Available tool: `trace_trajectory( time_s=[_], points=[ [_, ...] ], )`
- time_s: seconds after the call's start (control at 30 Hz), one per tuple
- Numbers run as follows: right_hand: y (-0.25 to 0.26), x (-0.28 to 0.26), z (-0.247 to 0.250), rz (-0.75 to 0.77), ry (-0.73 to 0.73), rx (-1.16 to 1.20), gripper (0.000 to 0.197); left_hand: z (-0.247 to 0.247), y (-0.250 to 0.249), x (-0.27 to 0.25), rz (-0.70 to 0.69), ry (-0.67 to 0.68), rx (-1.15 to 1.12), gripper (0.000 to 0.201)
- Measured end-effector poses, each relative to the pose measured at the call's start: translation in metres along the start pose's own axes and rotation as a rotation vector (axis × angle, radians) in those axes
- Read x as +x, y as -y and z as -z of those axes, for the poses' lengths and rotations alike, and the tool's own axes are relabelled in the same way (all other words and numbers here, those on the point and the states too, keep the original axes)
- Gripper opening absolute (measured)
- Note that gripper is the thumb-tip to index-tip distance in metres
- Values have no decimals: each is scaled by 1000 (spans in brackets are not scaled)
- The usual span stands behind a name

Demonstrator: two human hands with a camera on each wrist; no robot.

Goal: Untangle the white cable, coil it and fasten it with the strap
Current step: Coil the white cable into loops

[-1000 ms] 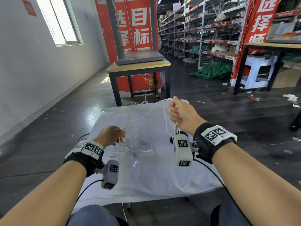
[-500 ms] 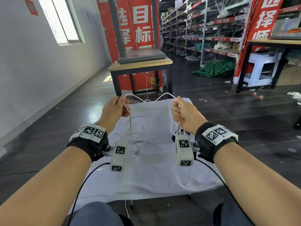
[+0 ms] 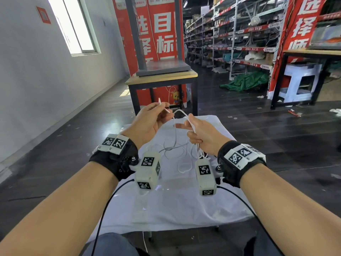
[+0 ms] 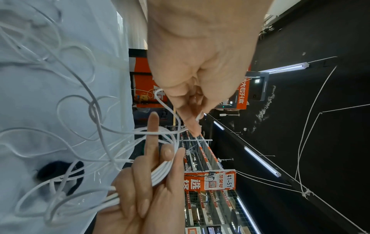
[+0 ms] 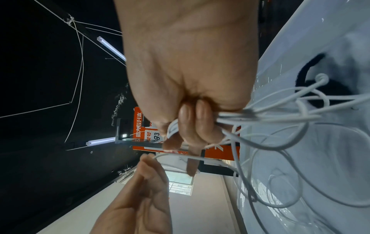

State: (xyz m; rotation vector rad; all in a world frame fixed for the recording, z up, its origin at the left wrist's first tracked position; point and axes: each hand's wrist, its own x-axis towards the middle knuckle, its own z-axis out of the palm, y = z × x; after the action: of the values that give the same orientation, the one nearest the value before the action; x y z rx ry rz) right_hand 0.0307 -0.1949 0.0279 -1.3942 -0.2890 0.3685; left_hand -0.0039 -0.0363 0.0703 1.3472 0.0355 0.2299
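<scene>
The white cable [image 3: 175,143] hangs in tangled loops from both hands down to the white-clothed table [image 3: 184,209]. My right hand [image 3: 186,124] grips a bundle of several cable strands [image 5: 280,117] in its curled fingers, with the index finger stretched out toward the left hand. My left hand [image 3: 167,111] pinches a short stretch of cable near its end between thumb and fingertips [image 4: 192,123], close to the right hand and above the table. The black strap [image 4: 58,172] lies on the cloth under the loops [image 5: 312,82]; it is hidden in the head view.
A wooden table with black legs [image 3: 162,80] stands just beyond the clothed table. Warehouse shelves [image 3: 239,43] and red banners fill the back right. A white stool [image 3: 299,84] sits under another table at the right. Dark floor lies on both sides.
My left hand rose from the tangle on the table and came up beside the right hand, bringing a cable stretch with it. The right hand kept its bundle and stretched out its index finger.
</scene>
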Motion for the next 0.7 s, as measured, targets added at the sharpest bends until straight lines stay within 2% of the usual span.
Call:
trace_trajectory(
  time_s=[0.1, 0.17, 0.2, 0.27, 0.37, 0.5, 0.57, 0.7],
  points=[
    [-4, -4, -4, -32, 97, -22, 43, -3, 5, -4, 42, 4, -49, 20],
    [-6, -5, -5, -43, 121, -12, 42, -3, 7, -6, 40, -3, 20, 23],
    [-6, -5, -5, -43, 104, -4, 41, -2, 9, -6, 29, -9, 109, 24],
    [-7, -3, -3, -36, 67, 21, 41, 5, 17, -7, 3, -2, 424, 28],
    [-8, 0, 2, -41, 47, 61, 42, 18, 35, -9, 1, 155, 853, 24],
    [-6, 1, 5, -34, 19, 86, 41, 25, 57, -15, -24, 462, 1186, 33],
    [-7, 2, 6, -26, -3, 101, 40, 25, 63, -16, -86, 489, 1318, 33],
    [-7, 5, 14, -11, -96, 157, 40, 30, 64, -15, -197, 427, 1359, 23]
  ],
)
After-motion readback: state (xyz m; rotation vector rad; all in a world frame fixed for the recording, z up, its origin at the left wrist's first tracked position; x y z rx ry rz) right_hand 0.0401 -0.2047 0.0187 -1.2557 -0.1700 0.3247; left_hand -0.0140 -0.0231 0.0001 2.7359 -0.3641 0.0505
